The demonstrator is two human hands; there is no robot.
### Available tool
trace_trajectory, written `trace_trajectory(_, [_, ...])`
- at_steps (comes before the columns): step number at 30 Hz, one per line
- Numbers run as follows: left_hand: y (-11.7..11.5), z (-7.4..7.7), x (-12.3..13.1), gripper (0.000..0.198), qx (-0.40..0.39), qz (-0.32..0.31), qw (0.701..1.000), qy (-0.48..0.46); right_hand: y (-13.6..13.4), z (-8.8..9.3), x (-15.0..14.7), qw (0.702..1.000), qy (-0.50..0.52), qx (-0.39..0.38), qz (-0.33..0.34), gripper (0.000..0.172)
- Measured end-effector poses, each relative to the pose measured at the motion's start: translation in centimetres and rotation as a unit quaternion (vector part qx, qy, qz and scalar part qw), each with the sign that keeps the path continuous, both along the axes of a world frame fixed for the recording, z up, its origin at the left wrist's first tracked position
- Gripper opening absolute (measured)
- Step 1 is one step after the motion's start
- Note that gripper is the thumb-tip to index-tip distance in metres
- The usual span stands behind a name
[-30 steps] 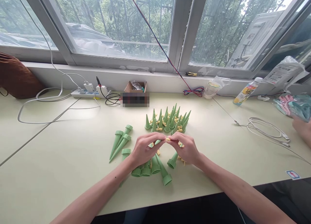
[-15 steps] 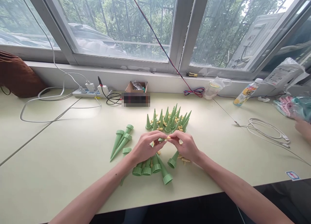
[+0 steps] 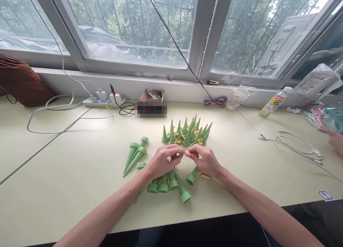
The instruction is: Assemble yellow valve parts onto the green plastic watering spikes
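Both hands meet fingertip to fingertip above the middle of the pale table (image 3: 88,204). My left hand (image 3: 164,159) pinches a small green piece (image 3: 179,154), mostly hidden by the fingers. Between the thumb and fingers of my right hand (image 3: 205,159) is a small yellow piece (image 3: 187,152), touching or close to the green one. Behind the hands stand several green cones (image 3: 186,140), tips up, with yellow valves among them. Loose green cones (image 3: 184,195) lie below and left of my left hand. Small yellow parts (image 3: 205,176) lie under my right wrist.
A power strip (image 3: 88,102) with cables, a small cardboard box (image 3: 144,95) and coiled wires (image 3: 215,101) line the back. Toward the right are a cup (image 3: 235,99), a bottle (image 3: 274,103), a white cable (image 3: 294,143) and another person's hand (image 3: 334,141).
The view has shifted slightly, so the scene sits a little further right. My hands keep nearly the same pose, fingertips together around the small pieces.
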State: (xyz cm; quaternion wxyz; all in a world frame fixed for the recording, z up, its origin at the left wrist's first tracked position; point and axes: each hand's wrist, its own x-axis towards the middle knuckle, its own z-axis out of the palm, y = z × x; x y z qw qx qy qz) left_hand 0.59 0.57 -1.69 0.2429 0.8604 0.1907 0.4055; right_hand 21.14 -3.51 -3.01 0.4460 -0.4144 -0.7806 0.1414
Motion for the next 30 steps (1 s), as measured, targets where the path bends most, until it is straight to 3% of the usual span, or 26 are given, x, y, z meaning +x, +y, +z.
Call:
trace_trajectory(8, [0.1,-0.6,-0.1,0.025,0.045,0.003,0.999,0.02,0.2,-0.1,0.0,1.0,0.0,-0.005,0.0,0.017])
trace_trajectory(12, [0.4,0.2,-0.3,0.02,0.034,0.01,0.999,0.01,0.1,0.3,-0.1,0.999,0.033,-0.018,-0.029,0.024])
trace_trajectory(15, [1.1,1.1,-0.8,0.014,0.02,0.058,0.998,-0.026,-0.1,0.5,0.0,0.996,0.063,-0.01,-0.065,0.032])
trace_trajectory(21, [2.1,1.7,-1.7,0.012,-0.068,0.138,0.988,-0.027,-0.1,0.3,0.1,0.996,0.071,-0.011,-0.06,0.033])
trace_trajectory(30, [1.2,1.2,-1.0,0.017,-0.133,0.092,0.987,0.02,-0.1,0.4,-0.1,0.996,0.069,-0.007,-0.053,0.034])
